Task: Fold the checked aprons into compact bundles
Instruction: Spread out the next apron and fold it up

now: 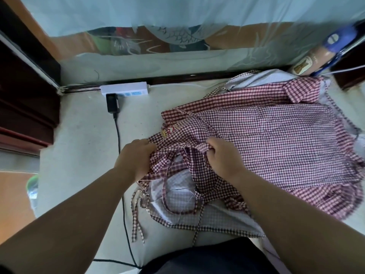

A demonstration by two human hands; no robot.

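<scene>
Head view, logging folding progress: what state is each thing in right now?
Red-and-white checked cloth apron: spread out, rumpled, unfolded.
Left hand: grips the apron's edge.
Right hand: grips bunched apron cloth.
Checked apron ties: loose, trailing toward the person.
White plastic power strip: black adapter plugged in.

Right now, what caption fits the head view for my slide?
Left hand and right hand grip a red checked apron lying on a pale surface.

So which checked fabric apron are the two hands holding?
The dark red checked apron on top: left hand and right hand grip its edge. The pale lilac apron lies underneath.
</scene>
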